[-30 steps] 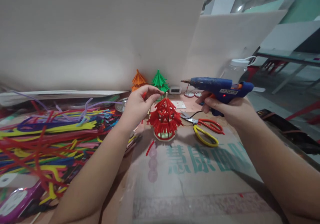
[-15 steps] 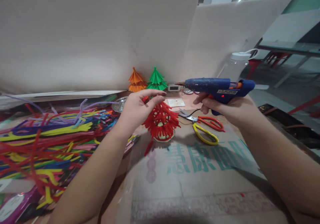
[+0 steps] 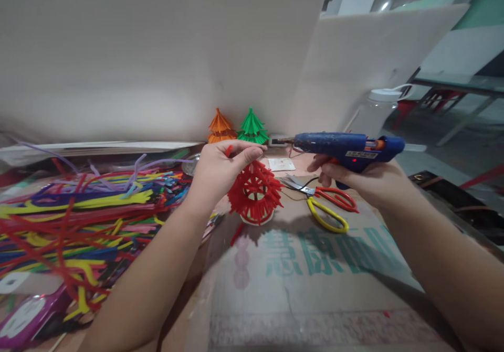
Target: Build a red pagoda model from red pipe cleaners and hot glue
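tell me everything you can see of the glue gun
The glue gun has a blue, plastic-looking body, smudged toward the front, a metal-looking nozzle, a pale label and a glowing red light. The right hand grips it roughly level above the table, nozzle pointing left, near the left hand. The hand covers much of its handle.

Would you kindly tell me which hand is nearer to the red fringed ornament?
Left. The left hand is at the upper left of the red fringed ornament; the right hand is farther off to its right, holding the glue gun.
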### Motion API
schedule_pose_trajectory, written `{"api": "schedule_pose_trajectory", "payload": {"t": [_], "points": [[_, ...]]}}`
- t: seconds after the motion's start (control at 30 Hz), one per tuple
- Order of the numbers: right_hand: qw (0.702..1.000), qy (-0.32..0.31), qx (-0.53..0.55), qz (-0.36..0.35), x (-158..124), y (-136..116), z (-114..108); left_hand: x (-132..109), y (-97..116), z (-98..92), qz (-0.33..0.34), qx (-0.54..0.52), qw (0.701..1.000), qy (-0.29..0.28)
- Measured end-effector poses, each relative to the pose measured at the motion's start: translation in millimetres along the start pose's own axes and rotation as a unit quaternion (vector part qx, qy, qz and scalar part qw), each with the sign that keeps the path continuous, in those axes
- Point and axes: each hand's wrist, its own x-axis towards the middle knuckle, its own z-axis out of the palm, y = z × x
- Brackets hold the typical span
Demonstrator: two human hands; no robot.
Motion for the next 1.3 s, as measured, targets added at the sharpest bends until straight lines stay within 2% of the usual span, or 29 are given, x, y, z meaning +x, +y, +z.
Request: {"api": "schedule_pose_trajectory", "payload": {"t": [0.1,0.2,0.33,0.47,0.57,0.7,0.97,1.1,1.3], "points": [[1.0,-0.022,-0.015,-0.004,-0.4,1.3,-0.1,3.6,-5.8,-0.7,0.0,0.006,1.0,-0.025],[0.998,-0.029,-0.047,-0.03,-1.1,-1.9,3.6,7.6,-12.5,-6.9,0.043,0.019,0.998,-0.053],[0.992,-0.033,-0.069,-0.096,-3.3,-9.8,12.9,9.4,-15.3,-16.0,0.099,0.053,0.992,-0.056],[0.988,-0.059,-0.082,-0.12,-4.1,-7.6,22.4,7.3,-12.6,-14.1,0.102,0.059,0.991,-0.061],[0.981,-0.048,-0.115,-0.151,-3.4,-1.8,26.5,6.2,-10.7,-9.7,0.112,0.063,0.99,-0.059],[0.972,-0.002,-0.156,-0.176,-4.1,-0.1,29.4,6.2,-10.3,-7.6,0.102,0.065,0.992,-0.04],[0.97,-0.001,-0.187,-0.155,-7.3,-8.6,34.4,3.5,-5.8,-6.5,0.094,0.06,0.993,-0.03],[0.97,0.002,-0.202,-0.134,-8.6,-2.2,36.3,3.2,-6.3,-6.3,0.098,0.059,0.993,-0.036],[0.97,-0.018,-0.188,-0.155,-13.8,9.3,38.5,3.8,-8.3,-7.4,0.093,0.064,0.993,-0.038]]}}
